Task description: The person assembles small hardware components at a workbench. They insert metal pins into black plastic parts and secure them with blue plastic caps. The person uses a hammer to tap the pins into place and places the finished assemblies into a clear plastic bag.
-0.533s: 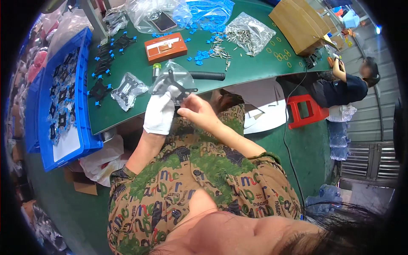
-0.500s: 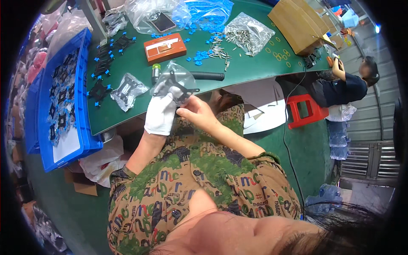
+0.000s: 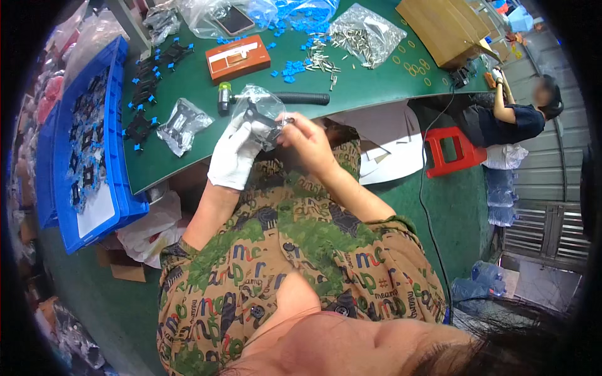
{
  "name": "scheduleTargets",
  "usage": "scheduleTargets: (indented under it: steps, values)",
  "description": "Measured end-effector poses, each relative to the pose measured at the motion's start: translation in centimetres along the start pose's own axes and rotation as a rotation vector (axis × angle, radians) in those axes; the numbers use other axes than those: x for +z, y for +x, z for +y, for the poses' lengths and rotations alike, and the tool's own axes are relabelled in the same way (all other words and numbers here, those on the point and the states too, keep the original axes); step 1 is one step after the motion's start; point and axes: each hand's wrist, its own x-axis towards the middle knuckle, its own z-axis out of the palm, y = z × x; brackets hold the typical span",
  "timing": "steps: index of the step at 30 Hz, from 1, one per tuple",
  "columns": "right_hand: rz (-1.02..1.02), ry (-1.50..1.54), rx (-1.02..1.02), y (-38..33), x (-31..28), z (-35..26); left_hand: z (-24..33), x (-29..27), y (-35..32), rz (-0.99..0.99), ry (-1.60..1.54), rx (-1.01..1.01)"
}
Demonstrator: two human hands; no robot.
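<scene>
Along the green surface [image 3: 382, 89], a hammer [image 3: 306, 98] is lying in front of an orange-red box [image 3: 239, 61], and a bagged bracket [image 3: 185, 127] is resting off to the left. Near the front edge, the gloved left hand [image 3: 232, 155] is grasping a black bracket [image 3: 268, 123], a clear bag [image 3: 266, 100] covering at least part of it, while the bare right hand [image 3: 312, 145] is pinching its right end between closed fingers [image 3: 303, 126].

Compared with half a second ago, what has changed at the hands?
The bare right hand has moved slightly away from the body and rightward; its fingers are now at the right end of the flat black bracket in a clear plastic bag. The bracket appears turned. The white-gloved left hand keeps its hold. The black-handled mallet and orange-red rectangular box stay on the green table.
</scene>
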Motion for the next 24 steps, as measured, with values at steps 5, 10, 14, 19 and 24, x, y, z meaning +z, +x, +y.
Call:
scheduleTargets:
  steps: [5, 10, 14, 19, 24]
  values:
    - [-0.105, -0.214, -0.143, 1.8, -2.0, 0.1, -0.2, -1.9, -0.1, -0.024, 0.14, -0.131]
    - [-0.107, 0.154, 0.172, 1.5, -2.4, -1.2, -0.4, -1.7, -0.4, -0.004, 0.382, -0.157]
    - [-0.154, -0.179, 0.081, 1.0, -2.4, -1.4, -0.8, -1.9, -0.8, -0.094, 0.565, -0.159]
    - [-0.27, -0.243, 0.115, 0.5, -3.0, -1.2, -0.2, -1.6, -2.1, -0.124, 0.528, -0.322]
    - [0.001, -0.08, 0.098, 0.2, -3.9, -1.8, -0.2, -2.7, -3.2, -0.368, 0.559, -0.416]
